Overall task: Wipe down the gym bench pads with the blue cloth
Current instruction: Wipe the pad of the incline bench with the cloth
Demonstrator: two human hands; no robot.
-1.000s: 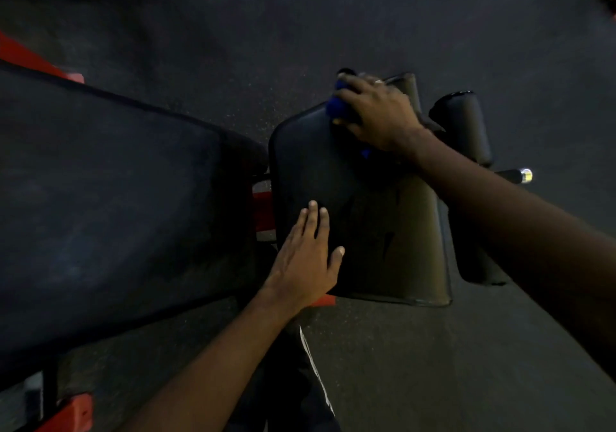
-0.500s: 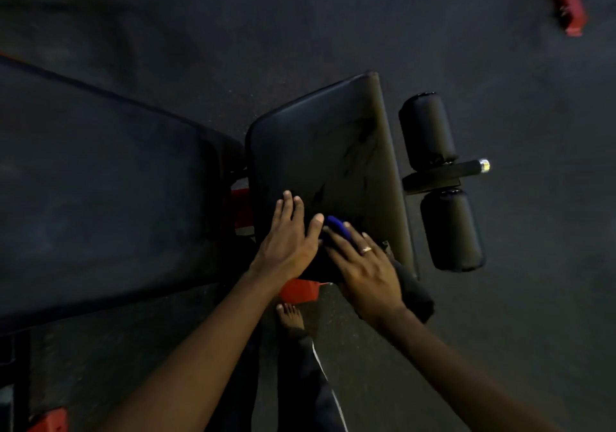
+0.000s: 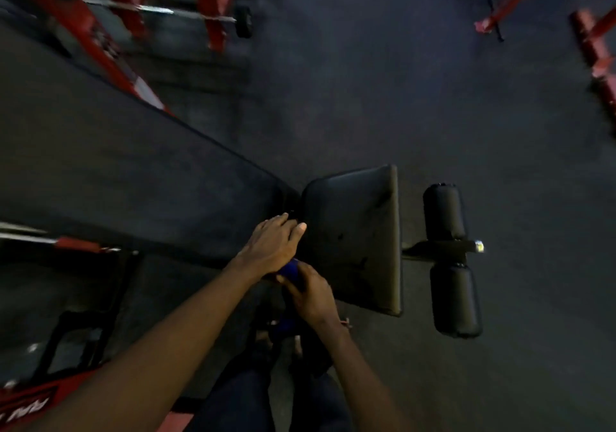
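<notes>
The wiping stroke across the black vinyl seat pad point(image 3: 360, 231) has just ended. A second ago the right hand point(image 3: 310, 293) pushed the crumpled blue cloth point(image 3: 288, 270) along the pad's far edge. Half a second ago it was at the near edge. Now it has come off the pad's near-left corner and holds the cloth bunched in curled fingers, just below the wrist of the left hand point(image 3: 273, 245). A darker blue patch further down may be the cloth's hanging end.

The left hand has slid from lying flat on the seat to the pad's left edge. Its fingers are loosely extended over the gap towards the long black backrest pad point(image 3: 116, 181), and it grips nothing.

I'd judge the seat finished. The backrest and the two black cylindrical roller pads point(image 3: 445, 211) on the chrome-tipped crossbar point(image 3: 478, 246) look untouched, so the cloth is probably being regathered before the next surface.

The only writing is white lettering on the red steel frame point(image 3: 23, 408) at the lower left, too blurred to read. I can see no brand anywhere.
</notes>
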